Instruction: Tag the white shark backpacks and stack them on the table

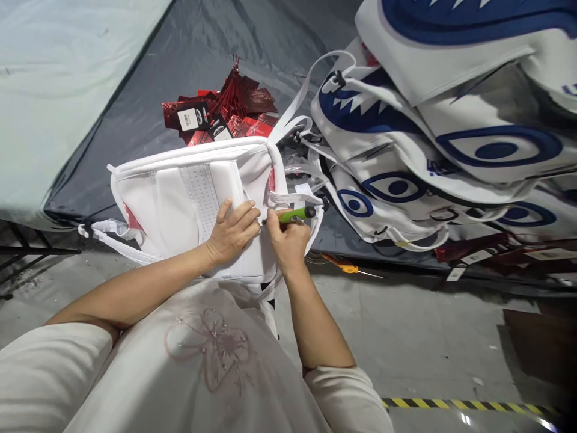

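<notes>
A white backpack (174, 207) lies across my lap and the table edge, its padded back panel facing up. My left hand (237, 228) lies on the panel with its fingers stretched over the fabric, pressing it. Close by on the right, my right hand (288, 240) is closed around a green-handled tool (295, 214) with a black end. Its tip points left toward the fabric near my left fingers and is too small to make out. White straps (293, 111) trail from the bag's upper right corner, and another strap hangs at its left side.
Behind the backpack lies a bunch of red hang tags (241, 99), some with black barcode labels. White bags with blue eye and teeth prints (396, 186) are piled at the right. An orange-handled tool (347, 264) with a thin shaft sits by the table edge. Yellow-black tape (451, 404) marks the floor.
</notes>
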A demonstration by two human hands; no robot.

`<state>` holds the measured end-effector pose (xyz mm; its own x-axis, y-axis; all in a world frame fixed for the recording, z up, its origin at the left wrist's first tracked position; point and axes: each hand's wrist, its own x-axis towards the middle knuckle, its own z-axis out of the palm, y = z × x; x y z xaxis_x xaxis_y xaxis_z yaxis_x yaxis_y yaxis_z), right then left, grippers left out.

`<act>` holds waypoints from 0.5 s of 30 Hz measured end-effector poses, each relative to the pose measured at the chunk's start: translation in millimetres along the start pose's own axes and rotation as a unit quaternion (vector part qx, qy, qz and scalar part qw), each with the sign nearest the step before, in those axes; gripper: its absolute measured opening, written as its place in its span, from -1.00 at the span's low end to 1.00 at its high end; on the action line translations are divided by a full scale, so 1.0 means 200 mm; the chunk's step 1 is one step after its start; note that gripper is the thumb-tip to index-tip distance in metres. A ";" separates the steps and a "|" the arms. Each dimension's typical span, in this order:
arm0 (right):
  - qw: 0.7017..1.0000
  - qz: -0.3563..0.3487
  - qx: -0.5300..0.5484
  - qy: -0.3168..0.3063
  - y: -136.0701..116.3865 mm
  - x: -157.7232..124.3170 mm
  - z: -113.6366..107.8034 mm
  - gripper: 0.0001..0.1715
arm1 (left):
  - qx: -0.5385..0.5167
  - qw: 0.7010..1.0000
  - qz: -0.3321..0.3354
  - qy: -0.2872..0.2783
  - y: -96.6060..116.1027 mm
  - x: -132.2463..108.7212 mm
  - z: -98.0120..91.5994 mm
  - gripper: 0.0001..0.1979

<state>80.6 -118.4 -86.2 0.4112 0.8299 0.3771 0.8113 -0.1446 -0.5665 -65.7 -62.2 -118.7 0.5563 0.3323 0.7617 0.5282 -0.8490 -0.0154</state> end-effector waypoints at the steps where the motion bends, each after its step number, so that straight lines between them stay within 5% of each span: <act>1: 1.000 -0.002 -0.014 -0.006 0.00 0.01 0.00 -0.44 | 0.002 1.000 -0.001 0.001 0.00 0.00 0.00 -0.86; 15: 0.999 0.008 0.010 0.039 0.04 -0.02 0.01 -0.46 | -0.038 0.997 -0.025 -0.058 0.00 -0.03 0.02 -0.89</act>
<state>83.9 -121.5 -93.6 0.4562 0.7824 0.4239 0.7964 -0.1464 -0.5868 -66.6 -62.9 -126.1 0.6033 0.4158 0.6805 0.5086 -0.8579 0.0733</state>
